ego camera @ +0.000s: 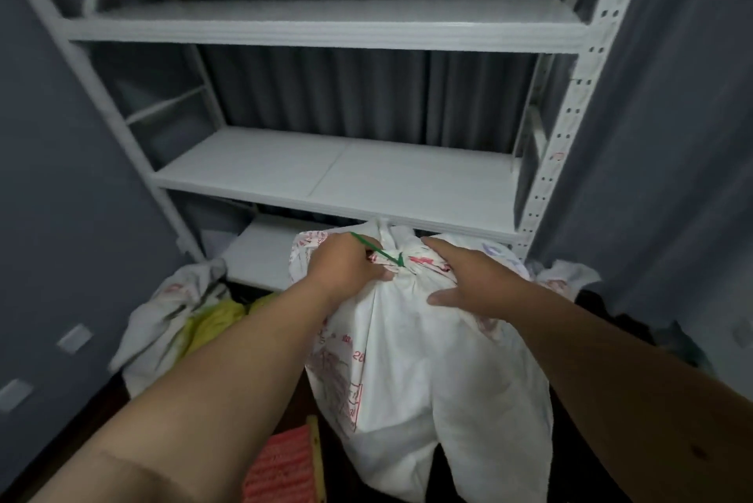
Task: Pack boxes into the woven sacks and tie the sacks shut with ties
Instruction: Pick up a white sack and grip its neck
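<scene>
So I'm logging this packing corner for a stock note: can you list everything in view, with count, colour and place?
woven sack: one, white with red print, centre foreground, neck gathered
tie: one, green, around the sack's gathered neck, one end sticking out to the upper left
second sack: one, white with red print, slumped on the floor at left, something yellow-green showing beside it
red item: one, red with a yellow edge, bottom centre; what it is cannot be told
shelf rack: one, white, behind the sacks
curtain: dark grey, behind the rack
left hand: pinches the tie at the neck
right hand: grips the sack just below the neck
</scene>
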